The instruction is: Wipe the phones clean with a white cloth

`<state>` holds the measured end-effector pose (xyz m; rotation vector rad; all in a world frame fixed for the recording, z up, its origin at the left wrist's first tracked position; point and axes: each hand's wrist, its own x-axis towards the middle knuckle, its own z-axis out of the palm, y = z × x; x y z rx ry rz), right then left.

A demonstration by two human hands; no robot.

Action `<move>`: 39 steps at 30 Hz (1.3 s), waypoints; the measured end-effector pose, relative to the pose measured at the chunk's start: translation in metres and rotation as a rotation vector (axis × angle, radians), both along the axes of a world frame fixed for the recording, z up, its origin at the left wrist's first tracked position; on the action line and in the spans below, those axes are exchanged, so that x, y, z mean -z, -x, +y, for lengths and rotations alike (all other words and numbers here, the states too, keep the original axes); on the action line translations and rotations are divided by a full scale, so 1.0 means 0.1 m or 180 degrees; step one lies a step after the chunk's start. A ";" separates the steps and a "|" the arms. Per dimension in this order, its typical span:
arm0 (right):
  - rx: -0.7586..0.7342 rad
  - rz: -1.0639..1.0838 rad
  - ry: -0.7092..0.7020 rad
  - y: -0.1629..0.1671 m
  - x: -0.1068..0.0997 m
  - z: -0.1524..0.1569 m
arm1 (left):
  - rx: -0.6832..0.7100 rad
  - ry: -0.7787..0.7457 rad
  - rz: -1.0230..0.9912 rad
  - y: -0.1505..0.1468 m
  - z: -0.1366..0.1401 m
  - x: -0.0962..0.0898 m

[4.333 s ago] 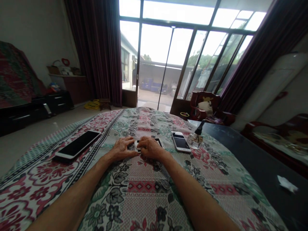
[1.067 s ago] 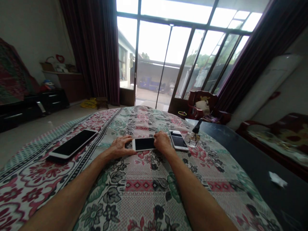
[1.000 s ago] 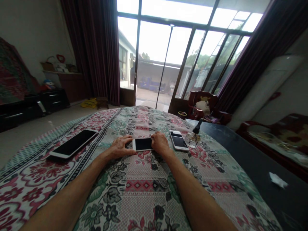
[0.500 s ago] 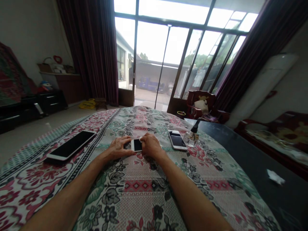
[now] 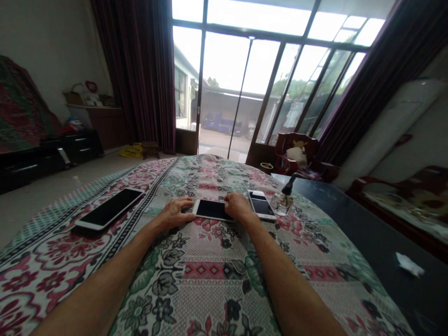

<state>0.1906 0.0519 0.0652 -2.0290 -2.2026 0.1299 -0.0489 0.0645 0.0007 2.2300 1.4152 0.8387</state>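
A white-framed smartphone (image 5: 210, 209) with a dark screen lies face up on the patterned tablecloth (image 5: 206, 252). At its left end, my left hand (image 5: 176, 211) steadies it between thumb and fingers. My right hand (image 5: 238, 206) rests over the phone's right end with its fingers curled down. Whatever those fingers may hold is hidden beneath them. Just beyond my right hand lies a second white smartphone (image 5: 262, 205), face up. Off to the left is a larger white-edged phone (image 5: 110, 208) with a black screen, set on a dark flat object.
A clear glass jar (image 5: 282, 203) with a black brush-like handle stands beside the second phone. On the dark table (image 5: 378, 242) at right lies a crumpled white tissue (image 5: 409, 264). A wooden chair (image 5: 296, 151) stands near the glass doors.
My right hand has slid right along the phone, uncovering most of its screen. A white bit seen at its fingers earlier is out of sight. My left hand stays at the left end.
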 end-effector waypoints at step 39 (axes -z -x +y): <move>-0.1474 0.1112 -0.1288 0.28 0.33 0.10 | -0.0094 -0.0515 0.0191 -0.06 0.04 0.12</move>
